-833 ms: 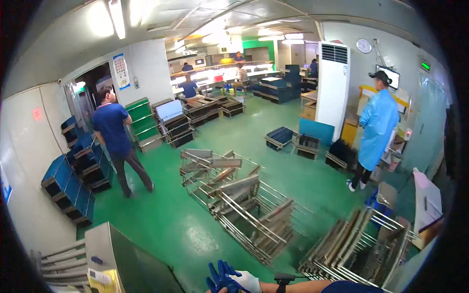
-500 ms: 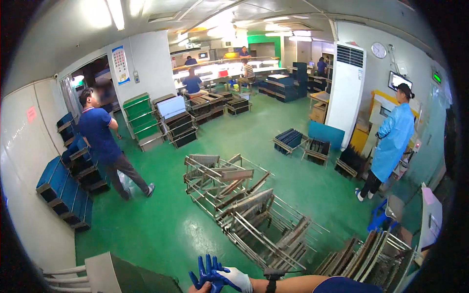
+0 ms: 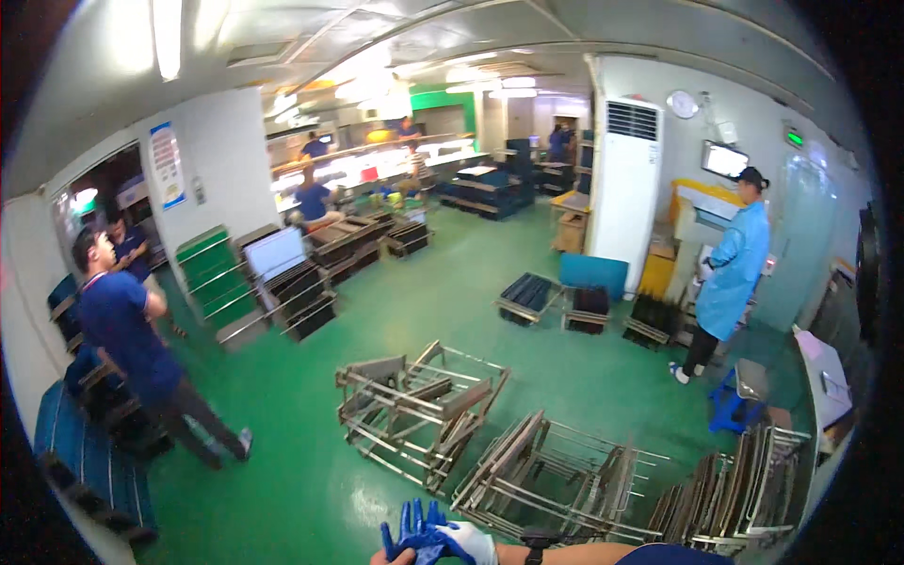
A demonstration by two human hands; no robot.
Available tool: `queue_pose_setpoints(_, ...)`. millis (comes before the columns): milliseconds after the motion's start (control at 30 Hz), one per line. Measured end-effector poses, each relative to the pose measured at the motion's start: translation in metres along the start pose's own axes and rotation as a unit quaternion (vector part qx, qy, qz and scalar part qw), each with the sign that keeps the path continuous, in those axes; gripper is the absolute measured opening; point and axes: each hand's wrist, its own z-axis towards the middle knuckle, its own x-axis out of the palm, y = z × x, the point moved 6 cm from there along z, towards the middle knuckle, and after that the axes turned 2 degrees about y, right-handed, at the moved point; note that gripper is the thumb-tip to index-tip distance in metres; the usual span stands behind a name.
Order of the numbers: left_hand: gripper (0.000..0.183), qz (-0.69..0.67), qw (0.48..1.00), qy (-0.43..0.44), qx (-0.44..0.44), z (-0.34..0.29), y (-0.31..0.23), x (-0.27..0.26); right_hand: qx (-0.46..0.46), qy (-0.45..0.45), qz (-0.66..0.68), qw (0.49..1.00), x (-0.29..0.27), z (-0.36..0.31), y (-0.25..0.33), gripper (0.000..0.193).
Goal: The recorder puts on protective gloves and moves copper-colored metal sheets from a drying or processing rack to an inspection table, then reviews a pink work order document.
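At the lower edge, my right hand (image 3: 428,539) wears a glove (image 3: 476,540), white on the back and cuff and blue over the fingers. Its fingers point upward, spread apart. A dark band (image 3: 538,540) circles the right wrist. Only a bare thumb or finger of my left hand (image 3: 399,557) shows, pressed against the blue part of the glove. The rest of the left hand is cut off by the frame. Just beyond the hands, metal racks (image 3: 565,476) lie on the floor, not touched by either hand.
More metal racks (image 3: 424,405) lie piled ahead, with upright ones (image 3: 734,485) at the right. A person in dark blue (image 3: 137,330) stands left, one in a light-blue coat (image 3: 734,268) right. A blue stool (image 3: 737,400), green panels (image 3: 217,273) and a white cabinet (image 3: 631,188) stand around.
The view has turned right, so the far room sits further left. Closer racks sit lower and more to the right. A second person shows at the left doorway. My hands stay together.
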Motion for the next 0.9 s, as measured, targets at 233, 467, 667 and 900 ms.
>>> queue_pose_setpoints(233, 0.035, -0.017, 0.997, 0.073, -0.024, 0.062, -0.067, -0.056, -0.012, -0.042, 0.053, 0.998, 0.020, 0.090, 0.024, 0.034)
queue_pose_setpoints(467, 0.039, 0.021, 0.994, 0.055, -0.095, 0.148, -0.083, -0.094, -0.003, -0.047, 0.009, 0.999, 0.030, 0.185, 0.035, 0.025)
queue_pose_setpoints(667, 0.035, 0.033, 0.997, 0.020, -0.067, 0.202, -0.138, -0.124, 0.005, 0.032, 0.073, 0.997, 0.059, 0.249, 0.099, 0.026)
queue_pose_setpoints(900, 0.030, 0.009, 0.997, 0.002, -0.082, 0.259, -0.155, -0.154, -0.070, 0.047, -0.164, 0.983, 0.066, 0.305, 0.117, 0.041)
